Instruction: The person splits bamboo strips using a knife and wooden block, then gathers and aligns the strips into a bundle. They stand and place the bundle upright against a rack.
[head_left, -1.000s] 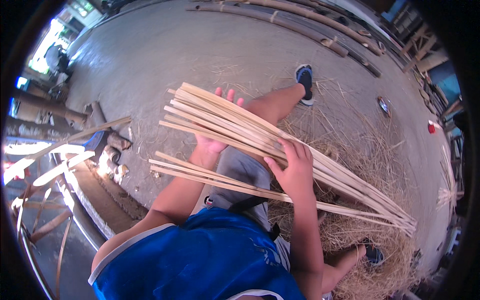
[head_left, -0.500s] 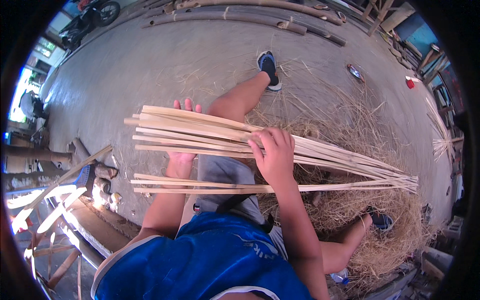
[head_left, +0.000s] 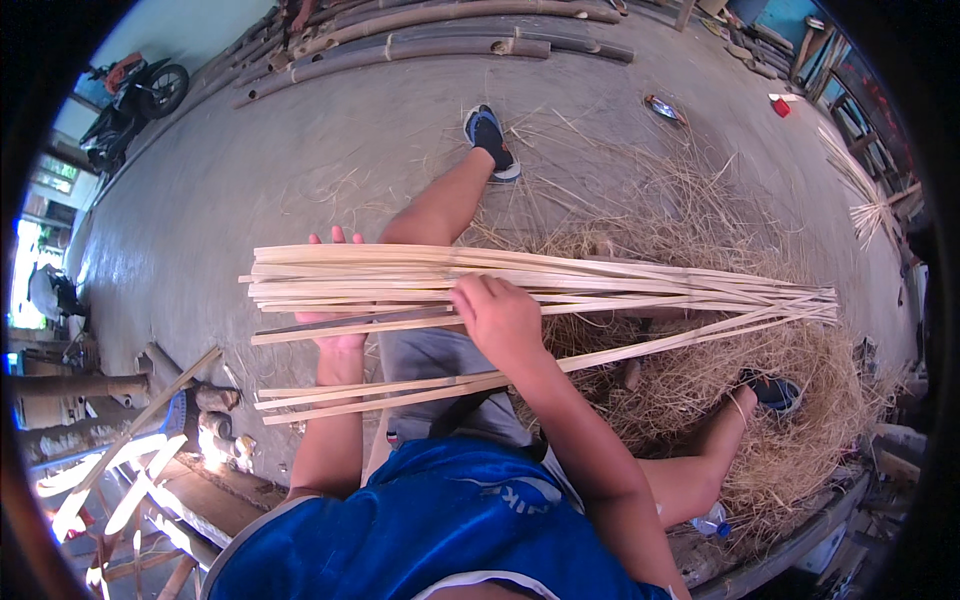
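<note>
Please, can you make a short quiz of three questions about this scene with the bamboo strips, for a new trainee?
1. True or false: the right hand rests on top of the bundle of bamboo strips.
2. Where is the left hand? A) on the floor B) under the strips, fingers showing beyond their far edge C) on the blue shoe
3. Fill in: below the strips' right ends, the floor is covered with a pile of dry ____.

Key: 1 true. 2 B. 3 shavings, that is, straw-like fibres.
</note>
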